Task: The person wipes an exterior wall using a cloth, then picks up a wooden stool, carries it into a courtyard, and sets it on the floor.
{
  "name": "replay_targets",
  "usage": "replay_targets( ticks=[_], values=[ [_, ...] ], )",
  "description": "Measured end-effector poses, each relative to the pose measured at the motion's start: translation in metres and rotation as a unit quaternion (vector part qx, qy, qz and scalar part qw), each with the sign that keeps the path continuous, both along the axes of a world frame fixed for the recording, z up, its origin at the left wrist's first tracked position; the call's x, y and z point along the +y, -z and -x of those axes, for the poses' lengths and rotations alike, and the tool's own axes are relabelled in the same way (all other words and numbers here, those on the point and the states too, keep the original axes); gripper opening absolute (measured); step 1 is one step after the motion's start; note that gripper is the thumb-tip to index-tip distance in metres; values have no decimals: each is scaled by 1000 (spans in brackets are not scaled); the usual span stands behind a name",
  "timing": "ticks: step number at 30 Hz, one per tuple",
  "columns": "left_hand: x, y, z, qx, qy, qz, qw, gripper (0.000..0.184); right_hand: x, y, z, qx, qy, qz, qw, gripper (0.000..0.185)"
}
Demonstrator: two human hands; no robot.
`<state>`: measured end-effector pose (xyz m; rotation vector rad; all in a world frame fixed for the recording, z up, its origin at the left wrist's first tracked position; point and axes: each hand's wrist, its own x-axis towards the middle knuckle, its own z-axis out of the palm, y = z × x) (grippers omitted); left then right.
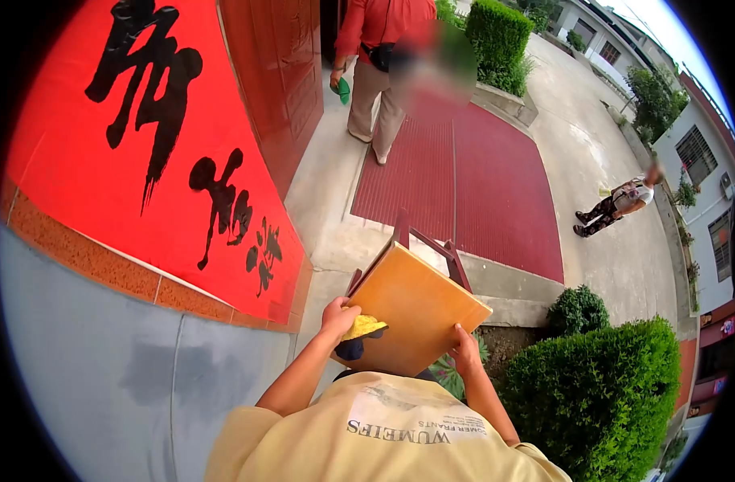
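Observation:
In front of my chest I hold a wooden stool, tilted, with its square orange-brown seat facing me and dark red legs pointing away. My left hand grips the seat's left edge. A yellow and dark blue cloth, perhaps a glove, is bunched under that hand against the seat. At the opposite edge, my right hand has its fingers closed round the wood, mostly hidden beneath it.
Ahead, a person in red stands by the brown door, holding something green. A dark red mat covers the paving. The wall with a red banner runs along my left. Bushes flank my right; another person stands farther off.

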<state>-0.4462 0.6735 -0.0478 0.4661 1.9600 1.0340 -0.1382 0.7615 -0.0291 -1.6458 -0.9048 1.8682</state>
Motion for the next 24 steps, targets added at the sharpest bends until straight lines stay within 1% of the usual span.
replay_targets(
  ticks=[1, 4, 5, 6, 8, 9, 12, 14, 16, 20, 21, 22, 23, 24],
  values=[
    [26, -2, 9, -4, 14, -11, 1000, 43, 18, 11, 3, 12, 20, 7, 1000, 56],
    [97, -23, 24, 51, 75, -16, 996, 43, 78, 37, 5, 76, 47, 43, 995, 54],
    [122, 2, 31, 59, 88, -32, 994, 44, 100, 40, 7, 83, 48, 55, 994, 52],
    [142, -3, 34, 68, 85, -28, 994, 44, 123, 49, 13, 98, 50, 63, 992, 53],
    [184, 16, 52, 96, 91, -36, 991, 44, 168, 72, 20, 122, 52, 87, 987, 53],
    [208, 8, 58, 88, 84, -30, 992, 44, 196, 70, 34, 134, 42, 78, 987, 53],
    [265, -26, 86, 88, 72, -11, 993, 45, 289, 51, 65, 93, -5, 53, 994, 52],
    [295, -43, 96, 95, 57, -8, 994, 45, 345, 45, 81, 98, -55, 32, 993, 57],
    [320, -44, 109, 75, 33, -5, 997, 45, 387, 24, 105, 84, -81, 8, 993, 58],
    [362, -40, 128, 62, -7, 0, 998, 45, 449, 12, 142, 58, -106, -33, 992, 56],
    [373, -47, 133, 77, 10, 3, 997, 45, 463, 11, 152, 36, -120, -40, 991, 55],
    [387, -40, 144, 61, 9, -6, 998, 49, 476, 9, 161, 11, -130, -48, 990, 55],
    [400, -33, 153, 61, 10, 0, 998, 49, 487, 6, 169, 33, -126, -48, 990, 54],
    [419, -32, 164, 62, 20, 2, 998, 50, 499, 10, 179, 25, -130, -47, 990, 54]
  ],
)
